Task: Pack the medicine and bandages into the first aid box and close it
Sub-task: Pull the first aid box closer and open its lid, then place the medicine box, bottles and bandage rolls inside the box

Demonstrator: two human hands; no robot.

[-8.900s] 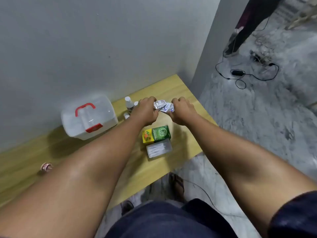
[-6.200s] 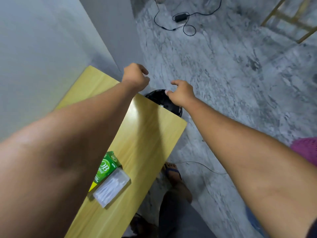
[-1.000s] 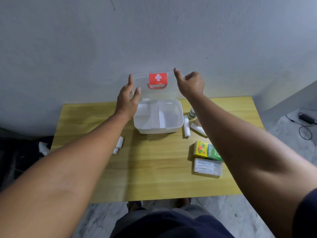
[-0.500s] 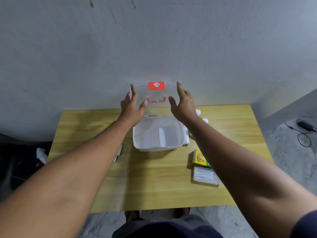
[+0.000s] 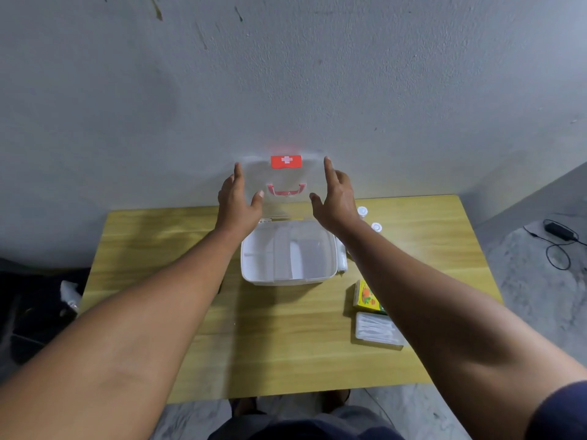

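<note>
The white first aid box [image 5: 287, 280] stands open at the back middle of the wooden table [image 5: 286, 344], its divided inside empty. Its clear lid [image 5: 286, 181], with a red cross label and red handle, stands upright against the wall. My left hand [image 5: 236, 203] and my right hand [image 5: 336, 201] flank the lid's side edges, fingers spread, holding nothing. To the right lie a white roll [image 5: 342, 262] against the box, two white bottles [image 5: 362, 211], a green-yellow medicine box [image 5: 365, 296] and a clear swab case [image 5: 376, 330].
The grey wall rises directly behind the table. A black adapter with its cable [image 5: 557, 231] lies on the marble floor at the right. A white object [image 5: 68, 290] sits in the dark area left of the table. My forearms cover parts of the tabletop.
A second ago both hands gripped the lid's upper corners. They have since slid down its sides and spread open, and the lid now stands upright against the wall.
</note>
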